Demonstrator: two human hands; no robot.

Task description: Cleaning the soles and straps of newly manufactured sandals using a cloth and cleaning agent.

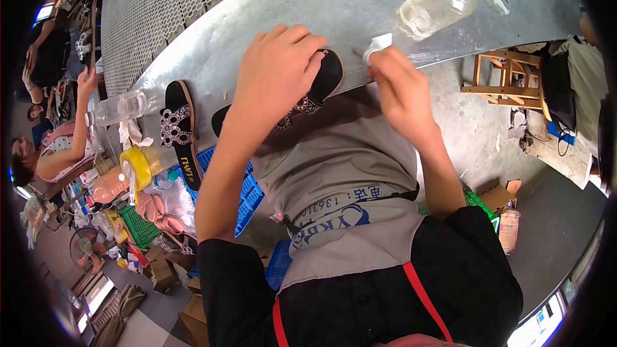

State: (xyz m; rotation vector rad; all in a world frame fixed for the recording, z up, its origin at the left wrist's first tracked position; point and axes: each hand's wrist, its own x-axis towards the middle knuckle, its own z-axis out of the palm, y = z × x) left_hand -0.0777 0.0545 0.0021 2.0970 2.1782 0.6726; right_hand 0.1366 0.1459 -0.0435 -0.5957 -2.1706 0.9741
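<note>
Left hand: closed on the work; the left hand (273,80) grips the black sandal, fingers bent over it, palm side hidden from view.
Black sandal (332,72): under the left hand, at the near edge of the metal table (283,1); rounded end projects toward the right hand; jewelled strap (307,105) partly visible below the fingers; remainder covered by hand and forearm.
Right hand: closed; the right hand (402,83) pinches a white wad (379,44) between thumb and fingers, just apart from the sandal; cloth or paper, cannot tell which.
Second sandal (180,130): on the table, left of the left hand; black, jewelled strap, insole showing.
Clear jar (440,1): on the table, beyond the right hand and to its right.
Clear bottle (119,108): well left of the left hand, past the second sandal.
Yellow tape roll (136,168): left of the left forearm.
Wooden stool (504,85): right of the right hand, off the table.
</note>
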